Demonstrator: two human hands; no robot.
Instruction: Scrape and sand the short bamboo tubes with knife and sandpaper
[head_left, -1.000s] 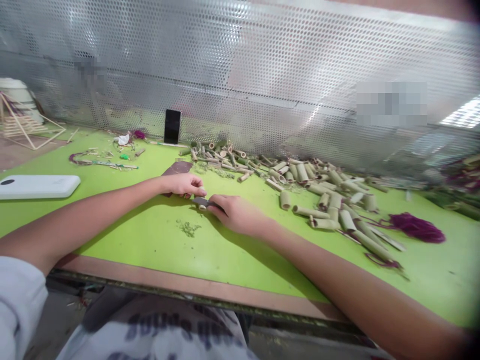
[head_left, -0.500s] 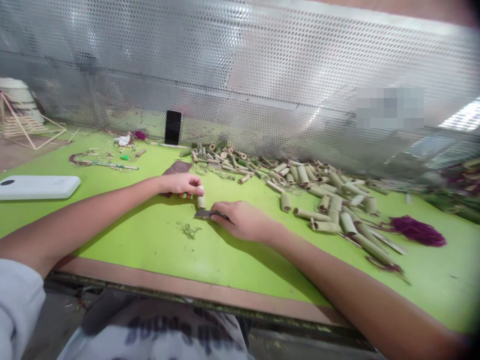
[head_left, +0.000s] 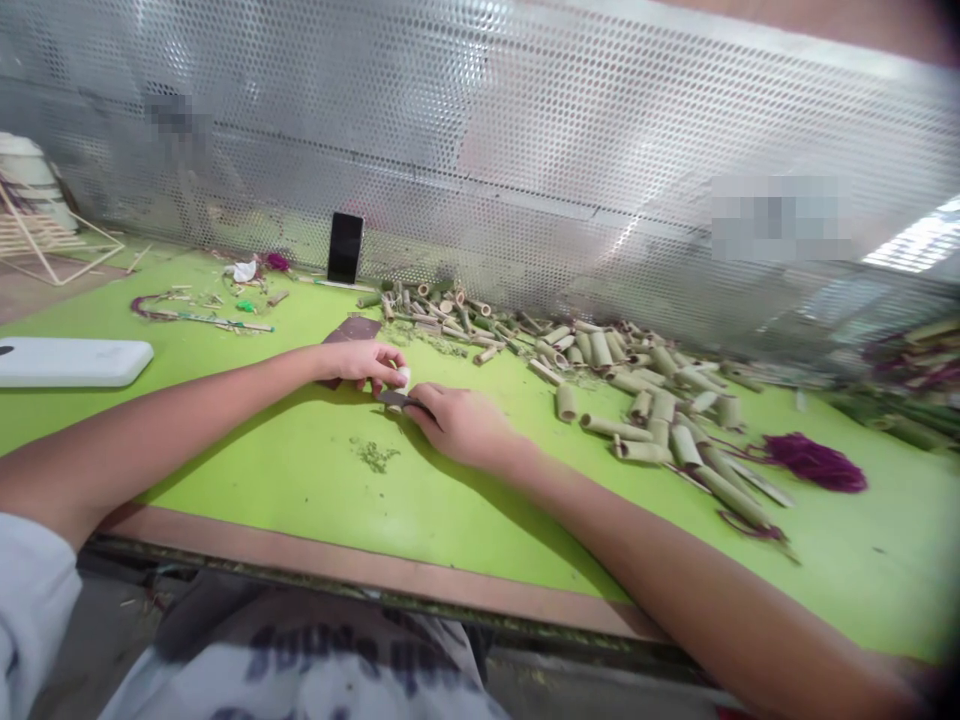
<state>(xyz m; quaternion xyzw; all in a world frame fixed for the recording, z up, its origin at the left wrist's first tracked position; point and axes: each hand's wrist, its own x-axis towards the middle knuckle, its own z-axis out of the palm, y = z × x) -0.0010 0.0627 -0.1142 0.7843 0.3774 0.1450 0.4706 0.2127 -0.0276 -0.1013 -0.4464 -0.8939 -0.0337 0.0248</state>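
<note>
Head view: left grip pinches bamboo over counter; right grip is closed on knife at bamboo's near end. Light strokes, edge angled away from left grip, seem best.

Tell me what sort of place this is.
Probably a small craft workshop: cut bamboo pieces lie heaped on a green table, the right hand holds a small blade, and a stick frame stands at the far left.

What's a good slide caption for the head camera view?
Left hand holding a bamboo piece, right hand a knife beside it, over a green table strewn with cut bamboo.
</note>
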